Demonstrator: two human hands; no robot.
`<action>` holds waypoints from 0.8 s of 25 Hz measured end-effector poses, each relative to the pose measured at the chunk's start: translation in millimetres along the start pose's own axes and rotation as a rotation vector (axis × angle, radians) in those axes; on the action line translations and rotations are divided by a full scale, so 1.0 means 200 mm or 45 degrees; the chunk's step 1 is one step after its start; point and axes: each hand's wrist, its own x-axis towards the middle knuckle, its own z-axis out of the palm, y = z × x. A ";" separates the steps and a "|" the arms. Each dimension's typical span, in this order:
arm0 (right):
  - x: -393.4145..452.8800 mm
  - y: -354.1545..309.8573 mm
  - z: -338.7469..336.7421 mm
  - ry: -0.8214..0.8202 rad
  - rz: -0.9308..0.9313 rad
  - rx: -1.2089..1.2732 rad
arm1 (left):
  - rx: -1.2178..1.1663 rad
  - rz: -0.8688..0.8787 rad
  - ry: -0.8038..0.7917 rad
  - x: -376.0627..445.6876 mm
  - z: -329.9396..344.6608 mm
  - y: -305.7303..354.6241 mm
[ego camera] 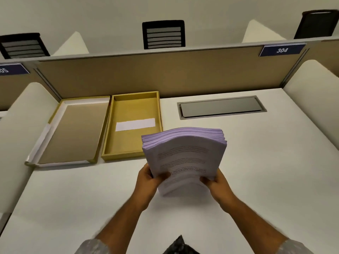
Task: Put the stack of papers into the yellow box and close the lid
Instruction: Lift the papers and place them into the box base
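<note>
A thick stack of pale lilac printed papers (pixel 185 153) is lifted above the white desk, bowed upward in the middle. My left hand (pixel 148 177) grips its near left corner and my right hand (pixel 214 182) grips its near right corner. The open yellow box (pixel 111 136) lies on the desk just left of and beyond the stack; inside is a white label strip (pixel 135 124). The stack's far left corner overlaps the box's near right corner in view. The box lid (pixel 71 132) lies upside down to the left of the box, brown inside with white edges.
A tan partition wall (pixel 165 70) runs behind the desk (pixel 256 171). A grey cable hatch (pixel 221 108) is set into the desktop at the right rear. White side dividers (pixel 311 85) flank the desk. Black chair backs (pixel 163 34) show beyond the partition.
</note>
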 end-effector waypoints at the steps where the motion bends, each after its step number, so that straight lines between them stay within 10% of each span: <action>1: -0.01 0.01 0.03 0.014 0.020 -0.029 | 0.009 -0.043 -0.044 0.00 -0.02 -0.04; 10: 0.02 0.04 0.19 0.183 0.064 -0.124 | 0.168 -0.171 -0.093 0.08 -0.08 -0.25; 20: 0.42 -0.40 0.64 -0.112 0.030 -0.212 | 0.210 -0.080 0.085 0.48 -0.65 0.13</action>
